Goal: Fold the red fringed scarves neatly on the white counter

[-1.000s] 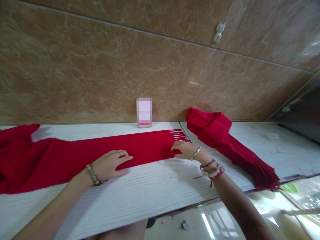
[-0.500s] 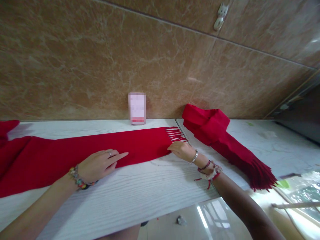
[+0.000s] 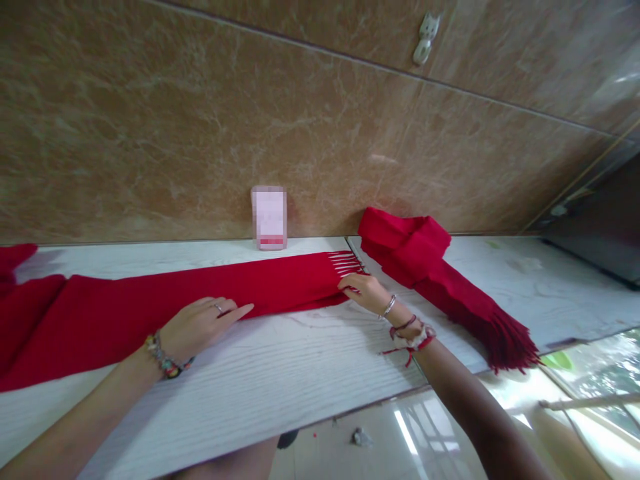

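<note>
A long red scarf (image 3: pixel 150 303) lies stretched flat across the white wood-grain table (image 3: pixel 280 373), its fringe (image 3: pixel 347 263) at the right end. My left hand (image 3: pixel 200 323) rests flat on the scarf's near edge, fingers stretched out. My right hand (image 3: pixel 363 291) presses on the scarf's right end beside the fringe, fingers extended. A second red scarf (image 3: pixel 435 280), folded and bunched, lies on the adjoining tabletop to the right, its fringe (image 3: pixel 510 343) hanging over the front edge.
A small pink-white card (image 3: pixel 270 217) stands against the brown marble wall (image 3: pixel 250 120). A white hook (image 3: pixel 423 39) is fixed high on the wall. The table's front edge (image 3: pixel 370 403) drops to a glossy floor at lower right.
My left hand slid left along the scarf's near edge. The right hand stays at the fringed end. The view shifted slightly.
</note>
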`<state>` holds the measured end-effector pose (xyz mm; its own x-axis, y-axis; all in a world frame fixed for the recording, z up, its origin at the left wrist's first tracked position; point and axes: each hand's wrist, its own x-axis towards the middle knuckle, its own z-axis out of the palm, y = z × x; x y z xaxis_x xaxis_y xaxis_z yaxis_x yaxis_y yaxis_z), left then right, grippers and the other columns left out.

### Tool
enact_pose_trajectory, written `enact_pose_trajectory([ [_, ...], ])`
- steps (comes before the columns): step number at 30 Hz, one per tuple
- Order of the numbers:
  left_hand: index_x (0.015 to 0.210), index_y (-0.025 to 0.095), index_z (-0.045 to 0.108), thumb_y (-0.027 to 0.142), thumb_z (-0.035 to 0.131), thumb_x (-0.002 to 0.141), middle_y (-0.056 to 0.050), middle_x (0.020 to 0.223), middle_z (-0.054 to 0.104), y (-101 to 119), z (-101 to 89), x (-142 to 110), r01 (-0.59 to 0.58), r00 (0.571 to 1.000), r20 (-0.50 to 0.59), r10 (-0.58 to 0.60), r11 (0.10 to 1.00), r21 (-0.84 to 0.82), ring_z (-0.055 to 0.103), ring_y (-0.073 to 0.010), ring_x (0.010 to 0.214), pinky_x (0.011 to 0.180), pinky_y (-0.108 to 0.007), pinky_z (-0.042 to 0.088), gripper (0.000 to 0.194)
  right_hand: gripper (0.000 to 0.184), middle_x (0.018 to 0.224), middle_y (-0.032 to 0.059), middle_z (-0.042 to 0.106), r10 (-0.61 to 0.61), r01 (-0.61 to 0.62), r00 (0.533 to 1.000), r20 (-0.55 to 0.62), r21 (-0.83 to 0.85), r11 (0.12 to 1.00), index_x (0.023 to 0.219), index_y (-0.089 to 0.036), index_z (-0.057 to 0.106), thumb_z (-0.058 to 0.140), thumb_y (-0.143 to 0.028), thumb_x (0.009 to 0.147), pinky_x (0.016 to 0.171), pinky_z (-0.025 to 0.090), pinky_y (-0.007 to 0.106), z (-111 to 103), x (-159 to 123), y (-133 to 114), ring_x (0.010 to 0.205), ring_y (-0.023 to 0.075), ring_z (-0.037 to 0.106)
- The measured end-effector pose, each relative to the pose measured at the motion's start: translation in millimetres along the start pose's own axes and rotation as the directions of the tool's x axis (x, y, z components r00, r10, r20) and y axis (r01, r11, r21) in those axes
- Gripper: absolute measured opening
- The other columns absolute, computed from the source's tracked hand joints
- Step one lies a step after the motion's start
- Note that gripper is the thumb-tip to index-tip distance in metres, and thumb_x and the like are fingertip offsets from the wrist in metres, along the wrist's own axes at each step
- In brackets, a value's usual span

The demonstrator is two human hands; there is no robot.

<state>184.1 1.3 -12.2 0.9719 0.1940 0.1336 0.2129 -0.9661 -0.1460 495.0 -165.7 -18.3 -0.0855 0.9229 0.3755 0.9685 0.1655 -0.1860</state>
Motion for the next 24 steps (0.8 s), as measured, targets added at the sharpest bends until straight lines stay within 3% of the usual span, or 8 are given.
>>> enact_pose_trajectory([
  [6,0.112,0.019,0.054,0.0,0.025,0.076,-0.007,0.095,0.063,-9,-0.6,-6,0.048,0.999,-0.019,-0.048,0.999,-0.011,0.056,-0.0186,0.09,0.085,-0.035,0.045,0.051,0.017,0.071,0.0034,0.063,0.02,-0.001,0.995,0.098,-0.189,0.982,0.083,-0.016,0.058,0.044,-0.009,0.077,0.06,0.039,0.02,0,-1,-4,0.066,0.0116,0.056],
  [10,0.116,0.018,0.05,-0.001,0.025,0.072,-0.007,0.107,0.06,-16,2.2,-10,0.045,0.998,-0.032,-0.049,0.992,-0.116,0.055,-0.0179,0.097,0.086,-0.033,0.045,0.055,0.02,0.069,0.003,0.061,0.0,0.048,0.983,0.183,-0.258,0.965,0.087,-0.016,0.058,0.042,-0.007,0.078,0.053,0.034,0.019,-2,-1,-8,0.06,0.0105,0.053],
  [18,0.119,0.02,0.047,-0.001,0.02,0.074,-0.005,0.121,0.049,-27,8.5,-10,0.063,0.998,-0.018,-0.068,0.98,-0.19,0.051,-0.0143,0.104,0.089,-0.029,0.042,0.057,0.025,0.082,0.0077,0.066,-0.174,0.228,0.95,0.258,-0.196,0.954,0.084,-0.014,0.062,0.041,-0.003,0.076,0.062,0.043,0.022,-4,-4,-7,0.071,0.0127,0.059],
  [24,0.123,0.026,0.043,-0.003,0.021,0.074,-0.001,0.128,0.043,-30,11.5,-12,0.117,0.993,0.032,-0.113,0.979,-0.168,0.05,-0.0131,0.105,0.087,-0.026,0.043,0.061,0.023,0.091,0.0103,0.067,-0.251,0.275,0.951,0.18,-0.127,0.953,0.094,-0.014,0.062,0.046,-0.015,0.077,0.073,0.047,0.026,-3,-8,-4,0.083,0.0152,0.061],
])
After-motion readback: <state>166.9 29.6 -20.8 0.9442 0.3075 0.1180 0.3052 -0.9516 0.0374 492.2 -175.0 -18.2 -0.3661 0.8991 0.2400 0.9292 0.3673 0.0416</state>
